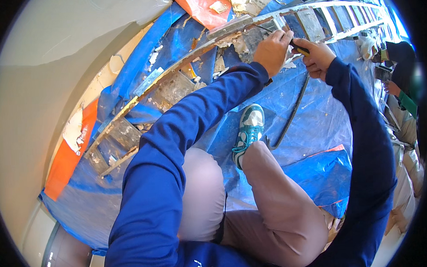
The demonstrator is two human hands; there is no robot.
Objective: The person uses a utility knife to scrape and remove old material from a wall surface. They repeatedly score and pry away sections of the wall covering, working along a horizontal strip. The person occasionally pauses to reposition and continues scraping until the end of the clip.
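Note:
My right hand (pixel 318 57) grips the black-and-yellow handle of a screwdriver-like tool (pixel 299 48). My left hand (pixel 273 51) is closed around its thin dark shaft, which emerges past the fingers. The shaft's tip lies against a long, ladder-like metal frame (pixel 182 60) with rust and flaking residue along its rail. Beneath my left hand, broken pale chunks (pixel 236 42) cling to a grey crosspiece. Below my right hand a dark pry bar (pixel 294 111) with a hooked end rests on the blue tarp (pixel 314 98).
An orange sheet (pixel 71 152) with debris lies by the grey wall (pixel 39 86); a red-orange sheet (pixel 209 8) with fragments is at the top. My sneaker (pixel 250 128) stands on the tarp. At right, another person's hand (pixel 392 88) appears near white sacks (pixel 408 162).

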